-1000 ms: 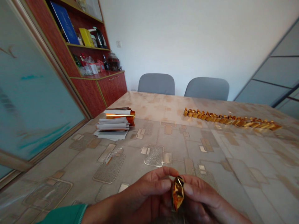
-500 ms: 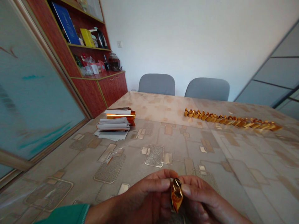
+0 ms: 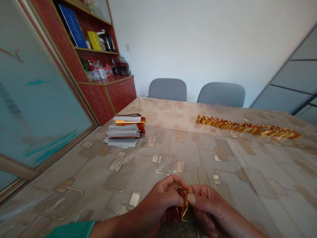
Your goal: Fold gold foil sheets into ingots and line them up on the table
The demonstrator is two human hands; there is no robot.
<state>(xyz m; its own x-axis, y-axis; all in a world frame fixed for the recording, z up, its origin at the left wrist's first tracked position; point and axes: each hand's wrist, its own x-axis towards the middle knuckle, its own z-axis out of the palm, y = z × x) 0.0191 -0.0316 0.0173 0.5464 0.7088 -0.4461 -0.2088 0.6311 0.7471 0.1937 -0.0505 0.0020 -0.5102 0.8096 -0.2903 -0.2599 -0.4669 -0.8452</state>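
Between both hands, above the near edge of the table, is a small folded gold foil paper ingot point(image 3: 183, 211). My left hand point(image 3: 160, 201) is closed on it, the thumb laid over its near face. My right hand point(image 3: 206, 205) pinches its right edge between thumb and forefinger. Fingers cover much of the ingot. Far to the right, a long slanting row of folded gold paper ingots point(image 3: 237, 126) stands on the table, packed side by side. At the left lie stacks of foil paper sheets point(image 3: 123, 132), grey-white backs up, with some gold showing.
A patterned cloth covers the table point(image 3: 148, 172). Two grey chairs point(image 3: 167, 89) stand at its far side, by a white wall. To the left are a red wooden cabinet point(image 3: 99, 96) with shelves of household things and a frosted glass door point(image 3: 37, 99).
My left thumb has moved over the ingot's face, and the ingot has turned slightly and is more covered. The whole view has shifted slightly; the stacks and the row are unchanged.
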